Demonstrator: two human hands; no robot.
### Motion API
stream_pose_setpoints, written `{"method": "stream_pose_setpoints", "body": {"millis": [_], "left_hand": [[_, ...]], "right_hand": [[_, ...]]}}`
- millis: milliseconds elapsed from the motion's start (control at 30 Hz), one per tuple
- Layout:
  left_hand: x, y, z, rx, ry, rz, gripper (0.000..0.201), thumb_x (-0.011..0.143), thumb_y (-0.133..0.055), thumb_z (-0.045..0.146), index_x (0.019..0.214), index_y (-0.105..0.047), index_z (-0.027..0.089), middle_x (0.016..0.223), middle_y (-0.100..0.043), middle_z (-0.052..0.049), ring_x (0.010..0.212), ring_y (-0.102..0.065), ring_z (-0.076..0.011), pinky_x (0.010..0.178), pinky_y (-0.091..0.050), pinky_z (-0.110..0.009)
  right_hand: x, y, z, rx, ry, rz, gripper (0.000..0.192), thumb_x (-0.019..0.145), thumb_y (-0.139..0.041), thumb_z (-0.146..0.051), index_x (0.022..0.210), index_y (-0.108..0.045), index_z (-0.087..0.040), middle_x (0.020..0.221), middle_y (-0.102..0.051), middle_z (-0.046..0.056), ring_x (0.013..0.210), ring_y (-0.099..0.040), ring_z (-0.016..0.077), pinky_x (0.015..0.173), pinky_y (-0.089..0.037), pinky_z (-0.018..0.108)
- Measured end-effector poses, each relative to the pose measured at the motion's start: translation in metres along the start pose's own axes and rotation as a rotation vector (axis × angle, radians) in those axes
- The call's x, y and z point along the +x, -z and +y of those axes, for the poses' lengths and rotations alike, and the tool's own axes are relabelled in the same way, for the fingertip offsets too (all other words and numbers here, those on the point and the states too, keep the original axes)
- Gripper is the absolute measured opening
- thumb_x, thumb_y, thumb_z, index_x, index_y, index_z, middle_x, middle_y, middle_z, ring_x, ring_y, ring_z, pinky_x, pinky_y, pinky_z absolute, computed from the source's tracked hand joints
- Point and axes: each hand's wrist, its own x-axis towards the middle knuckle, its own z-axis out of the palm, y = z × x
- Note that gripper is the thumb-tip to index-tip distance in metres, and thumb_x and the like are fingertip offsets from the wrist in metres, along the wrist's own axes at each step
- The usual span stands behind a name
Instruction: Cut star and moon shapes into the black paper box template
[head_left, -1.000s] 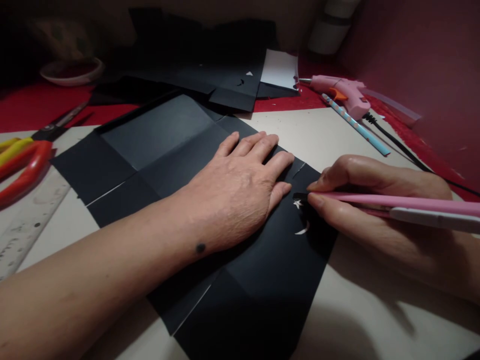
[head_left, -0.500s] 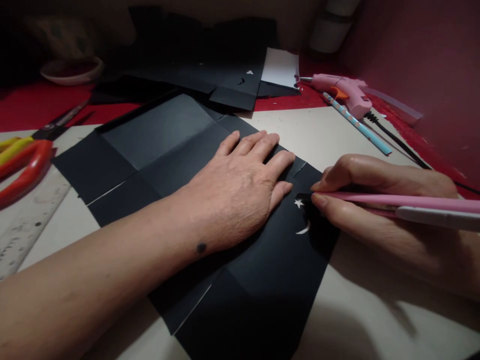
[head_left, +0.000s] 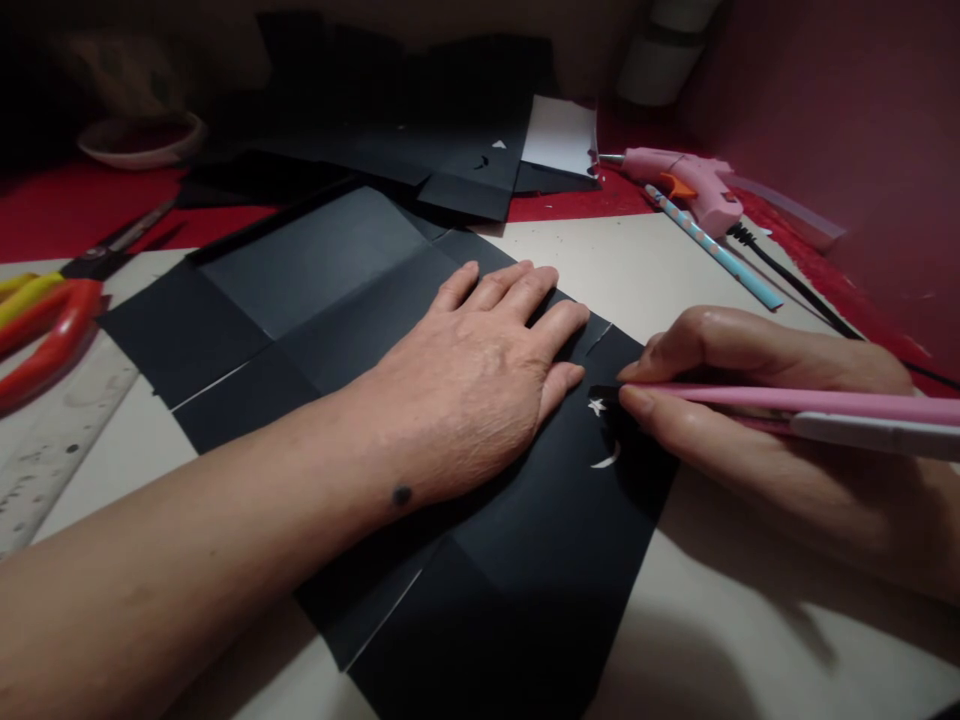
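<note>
Spread over a sheet of black card [head_left: 540, 540], my left hand [head_left: 495, 370] lies flat with its fingers apart, pressing on it. The card has folded creases and several slits near its edges. Between thumb and fingers, my right hand [head_left: 750, 410] grips a pink box cutter [head_left: 840, 404]. Its dark blade touches the card beside a small star-shaped cut-out [head_left: 596, 407], which shows pale. Just below the star is a thin crescent cut-out [head_left: 606, 459]. The blade's very tip is hard to make out against the black card.
Orange-and-yellow scissors [head_left: 64, 320] and a ruler [head_left: 60, 440] lie at the left. More black card [head_left: 465, 190] with a white piece [head_left: 561, 137] is at the back. A pink glue gun [head_left: 694, 180] and a light-blue pencil [head_left: 720, 250] sit at the back right.
The cutter and the fingertips of my right hand have shifted very slightly left, along the star's upper side. My left hand stays in place on the card.
</note>
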Motion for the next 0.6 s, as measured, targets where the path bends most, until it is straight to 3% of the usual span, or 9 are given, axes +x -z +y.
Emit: {"method": "stream_pose_setpoints", "body": {"millis": [267, 600], "left_hand": [[0.0006, 0.0004, 0.0003, -0.007, -0.010, 0.002, 0.041, 0.105, -0.045, 0.036, 0.139, -0.056, 0.016, 0.154, -0.046, -0.017, 0.147, -0.039, -0.0354, 0.120, -0.027, -0.058], [0.0002, 0.0005, -0.0001, -0.012, -0.008, 0.003, 0.040, 0.106, -0.044, 0.036, 0.139, -0.055, 0.016, 0.154, -0.047, -0.016, 0.147, -0.038, -0.0346, 0.120, -0.026, -0.058]], "right_hand": [[0.0003, -0.0019, 0.0023, 0.061, 0.019, -0.010, 0.014, 0.078, -0.058, -0.019, 0.066, -0.056, -0.024, 0.061, -0.060, -0.005, 0.050, -0.045, 0.0084, 0.048, -0.035, 0.025], [0.0005, -0.0003, 0.0008, 0.004, 0.027, -0.010, 0.015, 0.079, -0.059, -0.019, 0.065, -0.055, -0.023, 0.064, -0.063, -0.005, 0.052, -0.047, 0.0082, 0.047, -0.032, 0.025]]}}
